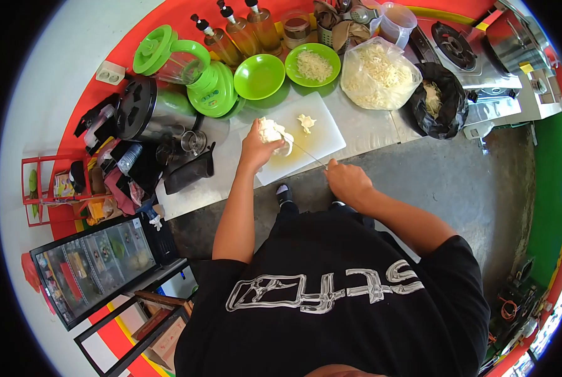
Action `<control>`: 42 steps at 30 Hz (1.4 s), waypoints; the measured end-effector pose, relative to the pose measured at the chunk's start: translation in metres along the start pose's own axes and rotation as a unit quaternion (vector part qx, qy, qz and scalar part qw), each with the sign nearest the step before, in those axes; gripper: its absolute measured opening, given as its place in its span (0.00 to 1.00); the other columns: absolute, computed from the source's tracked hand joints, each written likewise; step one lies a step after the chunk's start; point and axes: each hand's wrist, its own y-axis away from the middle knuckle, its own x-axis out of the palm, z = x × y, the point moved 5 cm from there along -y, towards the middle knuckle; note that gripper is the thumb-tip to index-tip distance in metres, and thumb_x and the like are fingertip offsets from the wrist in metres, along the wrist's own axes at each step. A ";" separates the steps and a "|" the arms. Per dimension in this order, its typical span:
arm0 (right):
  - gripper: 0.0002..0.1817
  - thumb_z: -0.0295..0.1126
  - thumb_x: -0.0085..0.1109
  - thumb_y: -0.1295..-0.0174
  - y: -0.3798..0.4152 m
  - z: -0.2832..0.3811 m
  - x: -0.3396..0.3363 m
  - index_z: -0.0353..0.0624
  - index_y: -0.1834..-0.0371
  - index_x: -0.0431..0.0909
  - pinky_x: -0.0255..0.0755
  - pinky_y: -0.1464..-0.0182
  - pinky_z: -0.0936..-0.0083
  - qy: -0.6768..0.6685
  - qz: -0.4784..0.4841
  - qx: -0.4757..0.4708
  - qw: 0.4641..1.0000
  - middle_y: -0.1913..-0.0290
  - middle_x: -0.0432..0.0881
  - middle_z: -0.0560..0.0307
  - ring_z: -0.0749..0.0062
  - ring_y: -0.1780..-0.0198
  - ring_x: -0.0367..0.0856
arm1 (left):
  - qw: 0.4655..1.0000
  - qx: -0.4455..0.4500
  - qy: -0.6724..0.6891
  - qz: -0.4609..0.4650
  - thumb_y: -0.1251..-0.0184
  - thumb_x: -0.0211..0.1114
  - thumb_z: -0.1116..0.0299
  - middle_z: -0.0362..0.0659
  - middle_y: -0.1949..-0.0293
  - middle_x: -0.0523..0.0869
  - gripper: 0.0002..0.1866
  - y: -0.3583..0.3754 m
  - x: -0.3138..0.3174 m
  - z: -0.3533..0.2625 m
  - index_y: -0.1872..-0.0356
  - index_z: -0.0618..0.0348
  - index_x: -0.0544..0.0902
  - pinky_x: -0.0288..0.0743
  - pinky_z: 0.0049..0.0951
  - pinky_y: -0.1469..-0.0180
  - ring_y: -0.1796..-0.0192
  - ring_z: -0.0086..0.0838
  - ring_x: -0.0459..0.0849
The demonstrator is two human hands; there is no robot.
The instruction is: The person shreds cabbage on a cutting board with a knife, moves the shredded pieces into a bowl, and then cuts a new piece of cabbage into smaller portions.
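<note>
My left hand (256, 149) is wrapped round a chunk of pale cabbage (273, 131) over the white cutting board (322, 141). Layered, curled edges show on the chunk's right side. In my right hand (349, 182) is a knife (309, 154), its thin blade slanting up and left to the cabbage. My right fist is closed round the handle, beyond the board's front edge. A small pale cabbage scrap (306, 123) lies on the board, right of the chunk. The board's middle looks yellowish and wet.
Behind the board stand an empty green bowl (259, 76), a green plate (298, 76) of shreds and a clear bag (380, 78) of shreds. A black bag (445, 107) sits by the stove (475, 63). Leftward are a green blender (209, 81) and a black pouch (190, 171).
</note>
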 end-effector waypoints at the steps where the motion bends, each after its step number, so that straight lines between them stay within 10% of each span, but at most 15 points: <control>1: 0.12 0.33 0.49 0.27 0.003 -0.002 -0.003 0.32 0.57 0.74 0.85 0.60 0.56 0.007 0.004 -0.004 1.000 0.66 0.88 0.38 0.47 0.62 0.90 | 1.000 -0.008 -0.016 0.006 0.50 0.83 0.70 0.55 0.32 0.78 0.57 0.002 -0.001 -0.008 0.21 0.67 0.56 0.74 0.31 0.33 0.35 0.34 0.80; 27: 0.08 0.28 0.55 0.36 -0.023 -0.003 -0.021 0.33 0.62 0.79 0.85 0.61 0.60 0.070 -0.037 -0.064 0.995 0.66 0.88 0.41 0.51 0.62 0.91 | 0.996 0.021 -0.090 -0.018 0.57 0.84 0.66 0.60 0.38 0.83 0.59 -0.001 0.006 -0.019 0.22 0.70 0.58 0.78 0.33 0.37 0.40 0.41 0.85; 36: 0.07 0.27 0.55 0.35 -0.012 0.019 -0.033 0.32 0.61 0.77 0.85 0.62 0.60 0.085 -0.028 -0.050 0.995 0.69 0.88 0.42 0.51 0.64 0.91 | 0.985 0.044 -0.083 0.147 0.55 0.85 0.67 0.55 0.34 0.81 0.57 -0.044 -0.003 -0.012 0.23 0.71 0.61 0.75 0.29 0.35 0.37 0.35 0.82; 42: 0.07 0.28 0.54 0.35 -0.028 0.005 0.005 0.33 0.61 0.75 0.85 0.65 0.60 0.071 -0.047 -0.018 0.996 0.71 0.87 0.42 0.50 0.67 0.91 | 0.968 -0.112 -0.040 0.221 0.52 0.84 0.67 0.49 0.36 0.83 0.54 -0.043 -0.020 -0.013 0.22 0.63 0.63 0.78 0.33 0.40 0.39 0.33 0.83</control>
